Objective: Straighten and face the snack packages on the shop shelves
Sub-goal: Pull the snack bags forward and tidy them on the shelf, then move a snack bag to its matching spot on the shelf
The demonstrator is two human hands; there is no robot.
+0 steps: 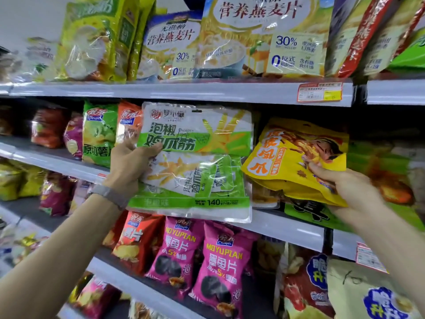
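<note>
Fingers [151, 149] on the left hand [131, 162] wrapped round the 9 o'clock edge of the green-white packet [195, 162], facing out in front of the shelf [287, 229], right hand [345, 187] pinching the 4 o'clock corner of the yellow packet [294, 157], top tilted toward 1 o'clock, probably needs squaring next.

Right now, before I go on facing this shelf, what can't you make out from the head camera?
Head view only.
Price tag on the upper shelf rail: print too small and blurred.
Whatever stands behind the green-and-white chicken-feet pack, gripped by the left hand: hidden by it.
Right hand: fingers hidden under the yellow pack.
Oatmeal bag: top cut off by the frame edge.
Far-left bags: blurred.
</note>
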